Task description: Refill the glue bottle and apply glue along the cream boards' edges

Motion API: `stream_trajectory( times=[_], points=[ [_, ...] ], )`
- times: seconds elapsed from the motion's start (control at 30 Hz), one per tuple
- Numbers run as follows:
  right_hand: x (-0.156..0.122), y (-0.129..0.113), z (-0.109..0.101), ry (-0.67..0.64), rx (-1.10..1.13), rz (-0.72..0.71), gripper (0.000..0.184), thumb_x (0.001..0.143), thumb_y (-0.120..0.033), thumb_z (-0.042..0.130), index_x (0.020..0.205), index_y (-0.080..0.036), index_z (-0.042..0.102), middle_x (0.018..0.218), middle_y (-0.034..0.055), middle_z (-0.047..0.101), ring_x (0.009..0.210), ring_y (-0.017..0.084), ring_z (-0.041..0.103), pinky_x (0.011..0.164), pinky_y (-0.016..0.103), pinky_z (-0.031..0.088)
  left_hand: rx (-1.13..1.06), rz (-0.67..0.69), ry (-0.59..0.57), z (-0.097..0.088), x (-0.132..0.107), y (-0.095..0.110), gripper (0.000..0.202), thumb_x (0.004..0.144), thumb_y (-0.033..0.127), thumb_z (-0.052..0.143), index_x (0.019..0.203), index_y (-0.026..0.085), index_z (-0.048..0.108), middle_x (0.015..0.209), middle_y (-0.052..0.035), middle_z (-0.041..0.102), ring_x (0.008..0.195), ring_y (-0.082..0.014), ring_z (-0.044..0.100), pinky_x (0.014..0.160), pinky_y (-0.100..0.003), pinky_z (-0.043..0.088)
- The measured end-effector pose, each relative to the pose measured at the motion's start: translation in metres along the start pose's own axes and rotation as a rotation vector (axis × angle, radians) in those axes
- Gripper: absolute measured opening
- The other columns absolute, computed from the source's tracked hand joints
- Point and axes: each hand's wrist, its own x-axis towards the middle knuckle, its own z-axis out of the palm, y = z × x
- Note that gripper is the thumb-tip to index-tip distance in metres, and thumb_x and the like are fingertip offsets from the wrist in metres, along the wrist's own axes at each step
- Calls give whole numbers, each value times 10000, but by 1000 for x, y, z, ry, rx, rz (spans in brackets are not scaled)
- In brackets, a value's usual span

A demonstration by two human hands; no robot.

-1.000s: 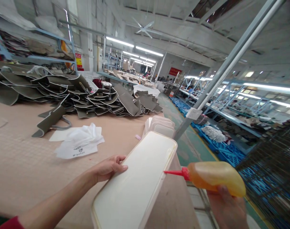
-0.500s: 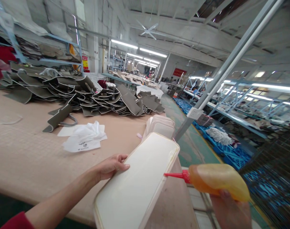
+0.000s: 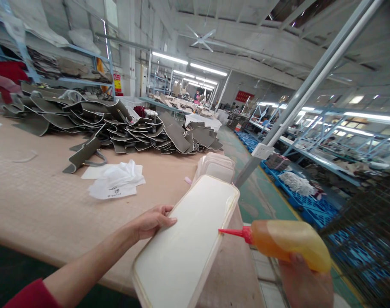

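Note:
A white oblong panel with rounded corners [image 3: 185, 244] is tilted up over the table edge, a yellowish glue line running along its rim. My left hand [image 3: 156, 221] grips its left edge, thumb on the face and fingers behind. In my right hand [image 3: 305, 278] lies a squeeze bottle of amber glue [image 3: 291, 244], held on its side. Its red nozzle [image 3: 235, 232] points left, the tip at the panel's right edge. Most of my right hand's fingers are hidden by the bottle. Behind the panel's far end stands a stack of similar pale panels [image 3: 217, 164].
Grey-brown leather-like pieces [image 3: 134, 126] are heaped across the back of the tan-covered table [image 3: 54, 214]. A grey piece with a handle [image 3: 82, 156] and crumpled white paper [image 3: 121, 177] lie nearer. At right are a slanting metal post [image 3: 278, 132] and blue pallets [image 3: 310, 214].
The nozzle tip has moved slightly left and nearer to me along the panel's right edge. The panel's near end has shifted a little right, and the camera view has moved slightly.

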Motion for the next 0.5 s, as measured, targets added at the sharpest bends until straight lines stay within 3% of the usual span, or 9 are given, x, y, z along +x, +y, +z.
stream_trajectory(
  times=[0.07,0.2,0.27,0.37,0.5],
  points=[
    [1,-2,2,-24,12,-8,534,593,-296,829,1084,-225,630,1065,-13,660,983,164,590,772,219,507,-15,1,2,1,0,-1,491,561,220,817,1010,106,654,879,-86,728,722,-191,673,675,-262,520],
    [1,-2,-4,-55,-33,0,420,567,-279,849,922,-182,647,740,-5,669,736,143,610,690,211,518,-28,1,11,0,2,-5,481,554,215,821,990,98,652,897,-100,728,753,-199,679,662,-253,522],
    [-1,1,-8,-59,-47,-1,422,567,-300,852,915,-183,645,697,-12,657,702,139,609,672,203,518,-33,0,15,-1,3,-7,493,549,219,826,991,95,648,887,-104,728,745,-197,680,657,-256,525],
    [-6,4,-8,-55,-62,5,454,600,-317,838,991,-197,642,786,-13,675,744,140,622,729,214,520,-49,-3,24,-3,4,-8,516,545,223,833,1005,95,640,867,-100,730,720,-188,680,667,-262,528],
    [-13,0,3,-154,-40,32,455,661,-366,793,1062,-220,634,1040,39,660,1024,257,585,902,400,492,-58,-9,32,-4,5,-9,528,531,236,845,993,87,639,864,-107,730,718,-193,681,671,-267,524]
  ],
)
